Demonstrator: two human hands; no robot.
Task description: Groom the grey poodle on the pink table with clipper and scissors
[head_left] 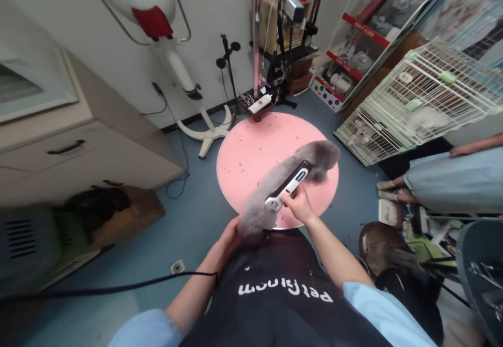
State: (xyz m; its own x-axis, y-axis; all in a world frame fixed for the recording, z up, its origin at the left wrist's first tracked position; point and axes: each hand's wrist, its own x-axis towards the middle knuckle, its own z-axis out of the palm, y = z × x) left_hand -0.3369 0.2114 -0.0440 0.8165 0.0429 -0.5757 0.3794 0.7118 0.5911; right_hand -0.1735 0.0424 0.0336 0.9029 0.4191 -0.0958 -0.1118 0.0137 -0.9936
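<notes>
A fluffy grey dog (271,190) stands on a round pink table (239,163), its head end toward the far right and its rear close to my apron. My right hand (301,205) is closed around a white and black hair clipper (291,185) with a small lit display. The clipper lies along the dog's back, its wide end toward the rear. At the dog's rear, my left hand (232,231) grips its side; the fur partly hides the fingers. Small tufts of grey hair are scattered over the pink surface.
Past the table's far edge stands a grooming arm (257,38) with a tool tray (257,108). A white stand dryer (173,64) is at the back left, cabinets (86,148) at left. Wire cages (416,95) and a person in a light blue garment (456,179) are at right.
</notes>
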